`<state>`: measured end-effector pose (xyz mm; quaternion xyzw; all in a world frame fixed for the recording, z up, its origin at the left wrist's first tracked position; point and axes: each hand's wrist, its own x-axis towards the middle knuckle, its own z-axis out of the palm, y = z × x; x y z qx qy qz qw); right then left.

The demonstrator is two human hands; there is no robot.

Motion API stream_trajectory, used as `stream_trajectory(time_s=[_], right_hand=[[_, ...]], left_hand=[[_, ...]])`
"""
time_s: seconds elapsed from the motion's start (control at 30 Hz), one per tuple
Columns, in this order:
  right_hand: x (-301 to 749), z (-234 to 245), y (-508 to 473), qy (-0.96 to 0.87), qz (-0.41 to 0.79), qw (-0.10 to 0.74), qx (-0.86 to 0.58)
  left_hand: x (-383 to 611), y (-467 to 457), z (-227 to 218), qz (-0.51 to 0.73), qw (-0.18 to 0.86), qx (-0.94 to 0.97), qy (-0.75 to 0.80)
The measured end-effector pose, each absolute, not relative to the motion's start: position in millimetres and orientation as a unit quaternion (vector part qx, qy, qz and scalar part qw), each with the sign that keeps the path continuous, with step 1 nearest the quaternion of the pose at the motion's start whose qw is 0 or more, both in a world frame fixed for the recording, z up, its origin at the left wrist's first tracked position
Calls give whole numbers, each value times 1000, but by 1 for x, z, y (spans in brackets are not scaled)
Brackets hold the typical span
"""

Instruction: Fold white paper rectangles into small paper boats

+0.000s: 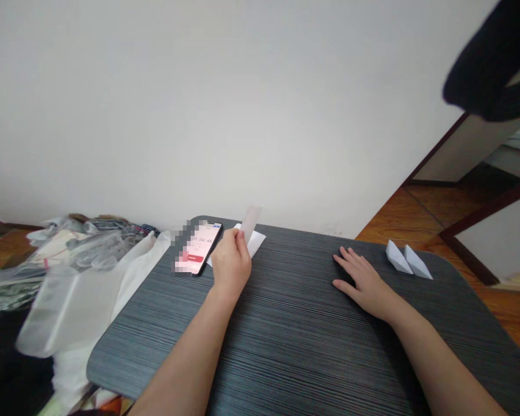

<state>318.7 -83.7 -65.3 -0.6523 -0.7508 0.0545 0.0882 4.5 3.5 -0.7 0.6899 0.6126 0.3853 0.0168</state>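
My left hand (231, 260) is closed around the lower end of a pale, flat strip (251, 218) that points up and away from me. It looks slightly see-through; its exact kind cannot be made out. Behind and beneath that hand lies white paper (255, 242), partly covered by the fingers. My right hand (359, 280) rests palm down with fingers spread, holding nothing. To the right of it, two folded white paper shapes (398, 258) stand side by side, their tips close together.
A phone (205, 242) showing a timer lies at the dark table's (294, 323) back left. A white wall (260, 115) rises behind. Clear plastic containers (75, 306) and bags crowd the left side. A blurred dark object (481, 69) hangs at top right.
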Motion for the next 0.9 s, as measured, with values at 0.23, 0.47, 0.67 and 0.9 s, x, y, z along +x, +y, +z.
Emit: stream_trajectory(time_s=[0.23,0.47,0.67,0.9], right_hand=[[318,-61,-85,-751,62,129,-645],[290,-38,-93,-717,219,328,-575],[260,-36,-97,-598,468,404,-510],[264,-41,-96,-559,400,411,-599]], left_hand=[[23,-8,-9,464,317,666,491],[46,-16,-24,409,635,550,356],[52,-23,-32,319,641,598,361],[51,-19,-35,314,605,620,389]])
